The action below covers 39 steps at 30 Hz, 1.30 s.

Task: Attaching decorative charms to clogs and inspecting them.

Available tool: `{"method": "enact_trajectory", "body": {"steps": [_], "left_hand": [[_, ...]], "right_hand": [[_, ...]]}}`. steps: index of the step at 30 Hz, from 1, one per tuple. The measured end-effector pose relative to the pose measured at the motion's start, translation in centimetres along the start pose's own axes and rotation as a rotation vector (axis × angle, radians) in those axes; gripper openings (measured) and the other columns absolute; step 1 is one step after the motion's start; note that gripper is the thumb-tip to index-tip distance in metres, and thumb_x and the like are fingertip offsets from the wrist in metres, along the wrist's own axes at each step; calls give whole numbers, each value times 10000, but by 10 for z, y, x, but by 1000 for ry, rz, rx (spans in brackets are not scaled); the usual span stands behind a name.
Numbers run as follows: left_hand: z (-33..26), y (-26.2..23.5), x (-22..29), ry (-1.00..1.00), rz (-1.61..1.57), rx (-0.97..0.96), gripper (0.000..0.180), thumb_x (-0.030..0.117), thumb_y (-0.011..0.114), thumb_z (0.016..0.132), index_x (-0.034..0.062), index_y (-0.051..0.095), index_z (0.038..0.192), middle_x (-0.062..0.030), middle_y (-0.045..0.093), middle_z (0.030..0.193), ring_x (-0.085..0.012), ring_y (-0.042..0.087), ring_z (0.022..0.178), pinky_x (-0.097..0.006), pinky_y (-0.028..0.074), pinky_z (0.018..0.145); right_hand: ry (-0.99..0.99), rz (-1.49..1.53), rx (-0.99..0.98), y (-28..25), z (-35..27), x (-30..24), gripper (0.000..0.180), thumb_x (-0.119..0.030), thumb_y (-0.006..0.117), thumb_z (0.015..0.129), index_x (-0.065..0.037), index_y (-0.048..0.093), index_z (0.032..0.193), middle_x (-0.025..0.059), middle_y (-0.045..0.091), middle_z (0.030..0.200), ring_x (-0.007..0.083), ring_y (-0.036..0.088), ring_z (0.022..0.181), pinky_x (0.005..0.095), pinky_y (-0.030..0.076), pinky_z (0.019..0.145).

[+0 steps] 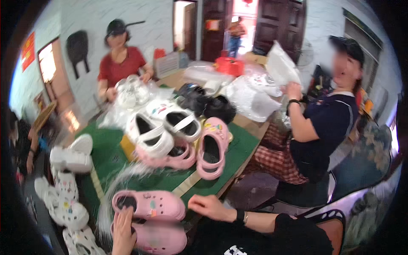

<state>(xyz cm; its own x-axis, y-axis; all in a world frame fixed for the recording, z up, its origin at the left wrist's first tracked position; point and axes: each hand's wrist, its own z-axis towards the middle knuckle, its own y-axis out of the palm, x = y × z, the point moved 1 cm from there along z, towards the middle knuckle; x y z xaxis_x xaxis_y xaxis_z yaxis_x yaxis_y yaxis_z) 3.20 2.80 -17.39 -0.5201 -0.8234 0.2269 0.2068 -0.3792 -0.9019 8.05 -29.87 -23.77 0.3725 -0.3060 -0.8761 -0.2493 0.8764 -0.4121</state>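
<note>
A pair of pink clogs lies at the table's near edge, toes to the right. The far pink clog point(163, 205) carries small colourful charms; the near pink clog point(159, 238) is partly blurred. My left hand point(123, 231) grips the pair at the heel end, fingers over the far clog's opening. Just right of the far clog's toe, my right hand point(210, 207) is closed with bent fingers, apart from the shoe. Whether anything small is pinched there is hidden. Thin clear plastic point(112, 187) curves beside the heels.
White clogs point(148, 134) and another pink clog point(212, 148) stand on the green tabletop point(112, 157), before black clogs point(219, 108). More white clogs point(66, 208) line the left. One person point(123, 63) handles bagged white shoes; another point(325, 110) holds a white bag point(282, 63).
</note>
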Motion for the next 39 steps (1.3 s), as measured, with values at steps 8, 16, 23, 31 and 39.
{"method": "enact_trajectory", "body": {"steps": [8,16,23,31,39], "left_hand": [[66,-9,-3,22,183,-527,256,-1,552,725,9,665,954,-185,647,1017,-374,570,1064,-494,399,988],[39,-27,20,-360,-3,-23,468,-27,598,749,-39,562,1214,-197,590,1177,-361,569,1096,-404,445,935],[31,27,37,-964,-729,314,115,46,603,884,-45,567,944,-89,651,826,-137,597,678,-276,447,552],[19,3,93,-827,-198,395,267,31,632,878,-25,628,1139,-142,651,1065,-191,642,874,-304,519,773],[-7,54,187,-833,-1081,282,151,-36,650,857,-17,636,1006,-96,684,953,-120,660,859,-251,544,705]], "right_hand": [[153,181,44,-22,-51,33,187,-170,505,964,-63,549,1112,107,648,963,235,637,862,330,477,782],[158,425,-8,-35,-28,48,193,-143,535,963,-72,600,1131,-15,588,872,50,528,726,225,448,642],[254,479,-32,-44,-23,57,149,-93,545,947,-49,631,1060,4,613,788,45,541,638,201,446,549],[310,533,-88,-45,-15,30,155,-48,566,932,-18,634,1067,45,680,836,42,527,580,188,422,502],[-157,352,-484,-14,-9,-49,163,-73,646,890,-21,599,1036,91,686,827,168,699,768,265,523,674]]}}
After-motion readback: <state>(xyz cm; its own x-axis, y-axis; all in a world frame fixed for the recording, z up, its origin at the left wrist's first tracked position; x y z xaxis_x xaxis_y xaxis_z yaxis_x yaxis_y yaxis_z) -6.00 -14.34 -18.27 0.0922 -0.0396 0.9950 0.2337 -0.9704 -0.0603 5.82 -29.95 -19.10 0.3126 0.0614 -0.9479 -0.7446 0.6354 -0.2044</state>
